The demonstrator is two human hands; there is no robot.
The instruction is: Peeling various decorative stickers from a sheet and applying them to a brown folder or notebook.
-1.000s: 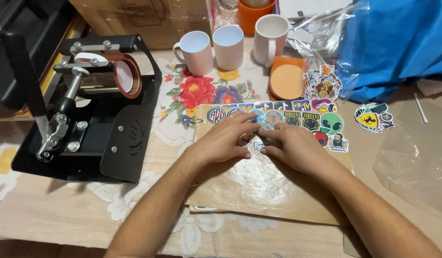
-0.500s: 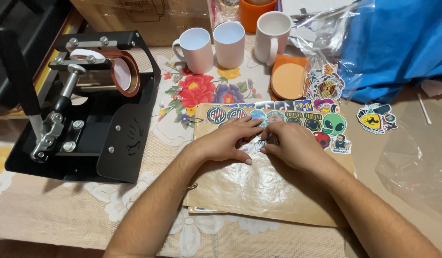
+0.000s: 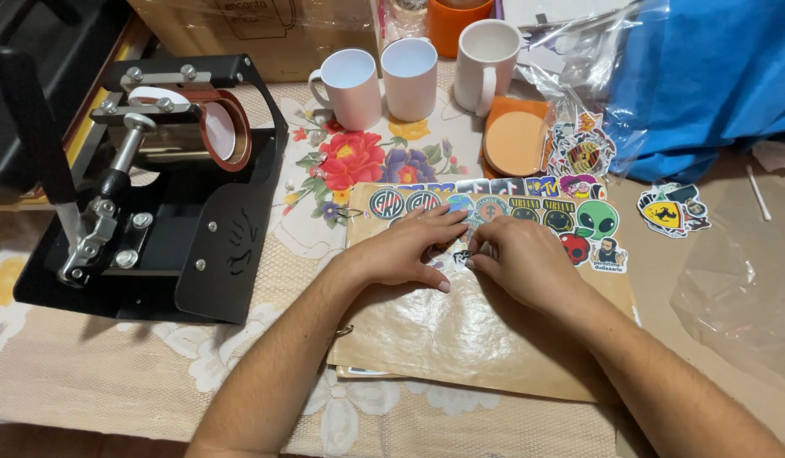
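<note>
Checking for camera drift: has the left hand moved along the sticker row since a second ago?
No. The left hand remains just below the round-badge stickers on the brown sheet.
</note>
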